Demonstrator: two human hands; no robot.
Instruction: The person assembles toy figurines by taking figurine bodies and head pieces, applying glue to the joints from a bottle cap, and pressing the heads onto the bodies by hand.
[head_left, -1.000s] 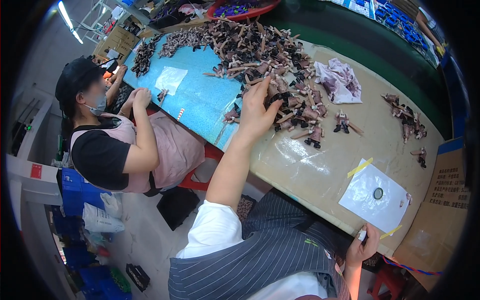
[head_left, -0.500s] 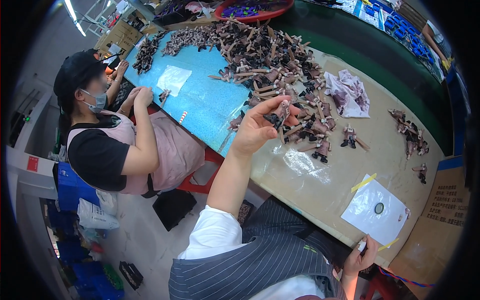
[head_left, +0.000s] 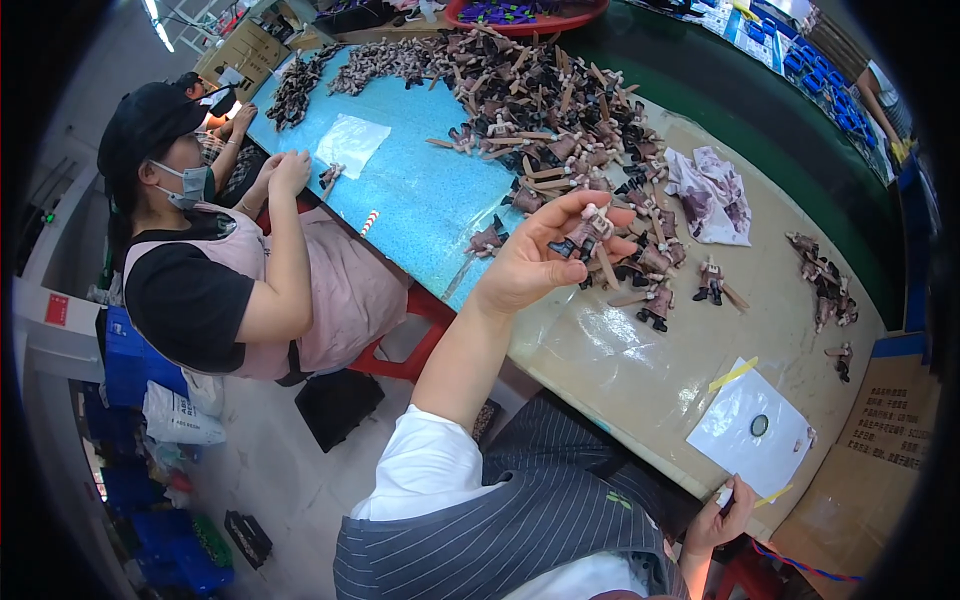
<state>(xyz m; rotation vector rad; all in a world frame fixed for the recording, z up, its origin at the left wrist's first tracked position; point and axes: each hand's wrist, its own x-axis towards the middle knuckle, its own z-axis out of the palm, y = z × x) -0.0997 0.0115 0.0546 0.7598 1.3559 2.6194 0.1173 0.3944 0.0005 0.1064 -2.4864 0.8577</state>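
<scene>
Raised over the near side of the table, my left hand [head_left: 528,268] is closed around a small painted figurine [head_left: 586,232] with a pale top, brownish clothes and black boots. A wooden stick hangs down beside this figurine. Low at the table's front edge, my right hand [head_left: 722,518] pinches a small white object [head_left: 724,496] whose kind I cannot make out. Just beyond the right hand lies a white paper sheet [head_left: 735,420], held by yellow tape, with a small round dark-rimmed dish [head_left: 760,426] on it.
A large pile of similar figurines [head_left: 540,110], many with sticks, spreads across the far table. Right of it lies a stained cloth [head_left: 710,195], then a smaller figurine cluster [head_left: 825,280]. A cardboard box [head_left: 870,450] borders the right end. A masked co-worker [head_left: 220,260] sits at left.
The figurine in my left hand has turned, showing its front more fully, and the hand has shifted slightly right. My right hand stays at the table edge. The whole view has tilted slightly.
</scene>
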